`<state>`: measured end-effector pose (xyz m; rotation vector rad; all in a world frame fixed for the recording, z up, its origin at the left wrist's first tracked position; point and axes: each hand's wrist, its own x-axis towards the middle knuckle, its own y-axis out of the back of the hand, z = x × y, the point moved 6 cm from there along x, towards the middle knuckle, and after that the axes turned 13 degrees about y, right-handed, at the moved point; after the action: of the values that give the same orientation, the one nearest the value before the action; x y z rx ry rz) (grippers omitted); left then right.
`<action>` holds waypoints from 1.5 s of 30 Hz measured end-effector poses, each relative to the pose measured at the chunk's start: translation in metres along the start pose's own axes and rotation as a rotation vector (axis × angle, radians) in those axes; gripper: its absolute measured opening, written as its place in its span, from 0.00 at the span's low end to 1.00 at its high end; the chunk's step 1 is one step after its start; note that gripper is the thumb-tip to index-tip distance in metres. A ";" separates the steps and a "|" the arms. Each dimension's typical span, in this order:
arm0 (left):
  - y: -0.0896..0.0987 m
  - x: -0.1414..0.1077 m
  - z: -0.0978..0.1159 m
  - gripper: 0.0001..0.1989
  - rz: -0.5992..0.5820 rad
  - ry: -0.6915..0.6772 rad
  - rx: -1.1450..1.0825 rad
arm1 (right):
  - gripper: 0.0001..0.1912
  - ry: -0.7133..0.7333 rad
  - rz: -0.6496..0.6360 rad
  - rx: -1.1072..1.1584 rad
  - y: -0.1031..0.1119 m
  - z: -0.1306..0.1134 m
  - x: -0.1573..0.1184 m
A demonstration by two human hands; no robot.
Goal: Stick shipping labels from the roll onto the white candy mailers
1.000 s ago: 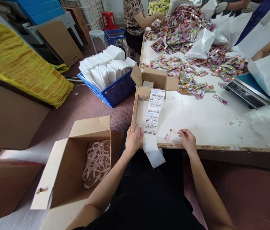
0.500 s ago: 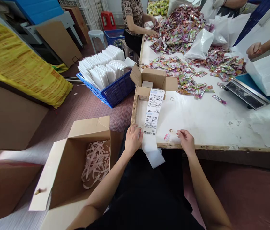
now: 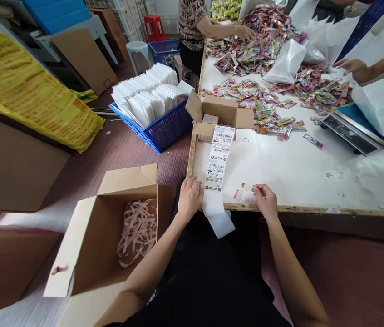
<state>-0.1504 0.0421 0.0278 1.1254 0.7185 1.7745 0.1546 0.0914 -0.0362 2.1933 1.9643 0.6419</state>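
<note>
My left hand (image 3: 189, 196) rests at the table's front left corner with its fingers curled; a small bit of red and white shows at its fingertips, too small to name. Just right of it lies a strip of printed labels (image 3: 216, 168), its top end against a small open carton (image 3: 219, 111) and its blank tail hanging over the table edge. My right hand (image 3: 265, 199) is over the front edge, thumb and fingertips pinched together; whatever is between them is too small to tell. A small pink and white sticker (image 3: 238, 194) lies on the table between my hands.
A big open carton (image 3: 90, 245) with paper strips stands at lower left. A blue basket (image 3: 164, 129) holds white envelopes. Farther back on the table (image 3: 301, 177) are heaped small packets (image 3: 263, 41), white bags and a scale (image 3: 352, 131). Two people's arms reach over the packets.
The person at the back left has reached farther right over the packets. The hand at the right has moved left and opened out. My own hands have hardly moved.
</note>
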 end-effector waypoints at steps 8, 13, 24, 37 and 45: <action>-0.001 0.000 0.000 0.10 0.013 -0.003 -0.010 | 0.23 0.022 -0.007 -0.015 0.000 -0.001 0.000; -0.001 0.000 -0.001 0.09 0.027 -0.013 -0.003 | 0.22 0.016 0.001 -0.025 0.000 0.000 0.000; -0.001 0.000 0.000 0.09 0.018 0.001 -0.009 | 0.20 0.008 -0.008 -0.026 0.000 -0.001 0.000; -0.001 0.000 0.002 0.09 -0.016 0.021 -0.025 | 0.21 0.001 -0.007 -0.045 -0.001 -0.005 0.000; 0.014 0.001 -0.079 0.13 0.192 0.396 -0.307 | 0.23 0.002 0.013 -0.108 0.008 0.006 -0.006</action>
<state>-0.2277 0.0359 0.0059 0.6599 0.5504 2.2170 0.1636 0.0851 -0.0401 2.1443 1.8712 0.7339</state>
